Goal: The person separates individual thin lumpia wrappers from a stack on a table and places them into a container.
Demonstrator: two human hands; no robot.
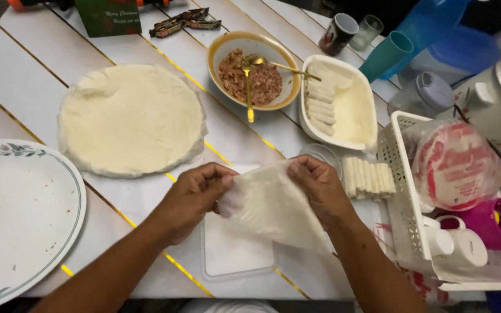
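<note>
We record two hands at work over the white table [146, 203]. The left hand [189, 197] and the right hand [320, 188] each pinch an upper edge of one thin, pale wrapper sheet [271, 206], fingers closed on it; the sheet hangs between them, held just above one clear flat board [230, 252] that lies on the table.

Behind the left hand we note one round stack of the same pale sheets [131, 119], lying flat. At the left edge sits one large white plate [30, 232] with a green patterned rim and a small brown smear at its left side.

Behind the hands stands one bowl [254, 69] of minced pink filling, with two gold-coloured spoons [248, 93] resting in it. Just to its right is one white oval dish [337, 104] holding a column of finished rolls; we cannot count them surely. A second row of rolls [369, 177] lies on the table beside the right hand, and one small glass dish [323, 155] sits behind that hand.

At the right we find one white plastic basket [404, 214] holding one round red-and-white packet [456, 165] and two white cups [456, 240]. Farther back stand one dark mug [337, 32], one clear glass [367, 30] and one teal tumbler [387, 55].
</note>
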